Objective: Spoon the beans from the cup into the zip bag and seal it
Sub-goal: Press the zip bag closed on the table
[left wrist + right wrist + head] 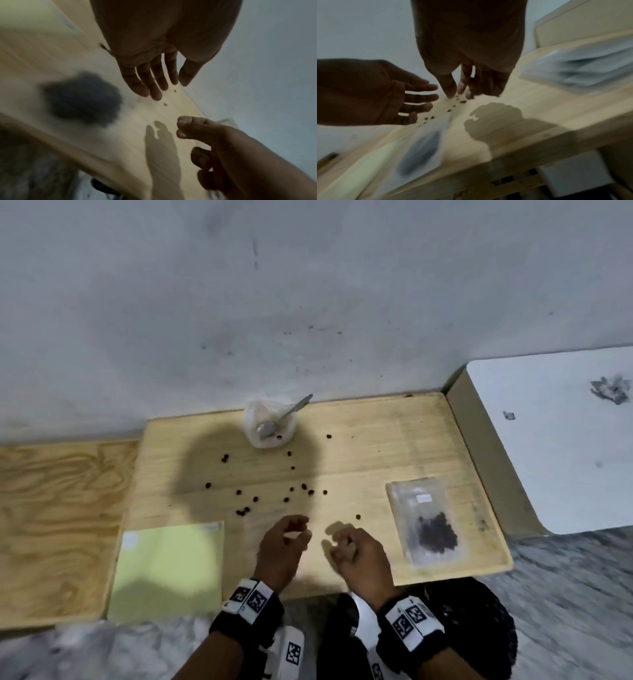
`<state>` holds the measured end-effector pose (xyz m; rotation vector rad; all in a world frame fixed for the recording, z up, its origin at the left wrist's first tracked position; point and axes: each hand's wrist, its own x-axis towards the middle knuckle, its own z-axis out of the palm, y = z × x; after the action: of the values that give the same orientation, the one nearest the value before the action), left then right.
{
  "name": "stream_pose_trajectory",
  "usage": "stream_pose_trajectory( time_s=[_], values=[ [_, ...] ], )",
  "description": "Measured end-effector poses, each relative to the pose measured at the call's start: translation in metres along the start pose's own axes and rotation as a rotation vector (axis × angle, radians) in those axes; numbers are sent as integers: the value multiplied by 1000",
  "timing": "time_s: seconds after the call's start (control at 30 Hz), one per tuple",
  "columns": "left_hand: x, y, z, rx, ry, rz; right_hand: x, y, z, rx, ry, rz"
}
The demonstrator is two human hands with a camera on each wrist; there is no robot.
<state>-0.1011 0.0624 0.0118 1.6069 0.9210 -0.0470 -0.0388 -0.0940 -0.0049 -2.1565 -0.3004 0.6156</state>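
A clear plastic cup point(269, 424) stands at the table's far middle with a metal spoon point(286, 416) leaning in it. Several dark beans point(255, 498) lie scattered on the wood between the cup and my hands. The zip bag point(426, 522) lies flat at the right with a dark heap of beans inside. My left hand point(287, 537) hovers near the front edge, its fingers point(154, 81) relaxed and holding nothing. My right hand point(349, 547) is beside it with loosely curled fingers point(462, 86) pointing down near the beans point(462, 101). I see nothing in it.
A pale green sheet point(169, 571) lies at the front left of the wooden table point(394, 446). A white-topped box point(555, 440) adjoins the right side and a plywood board point(58, 525) the left. A grey wall stands behind.
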Motion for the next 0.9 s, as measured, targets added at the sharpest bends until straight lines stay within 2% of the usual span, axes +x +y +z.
stream_pose_trajectory(
  time_s=[0.13, 0.2, 0.37, 0.6, 0.73, 0.9],
  values=[
    [-6, -36, -59, 58, 185, -81, 0, -20, 46, -135, -145, 119],
    [-3, -52, -74, 107, 214, -117, 0, -27, 57, -166, -167, 208],
    [-1, -72, -83, 141, 85, -160, -5, -44, 75, -166, -153, 285],
    [1, -76, -80, -134, -19, -160, -11, -51, 96, 35, -15, 366],
    [-3, -64, -100, -226, 51, -83, -14, -66, 105, 132, 23, 318],
    [3, -49, -161, -287, 172, 33, 1, -103, 136, 242, -104, 168]
  ],
)
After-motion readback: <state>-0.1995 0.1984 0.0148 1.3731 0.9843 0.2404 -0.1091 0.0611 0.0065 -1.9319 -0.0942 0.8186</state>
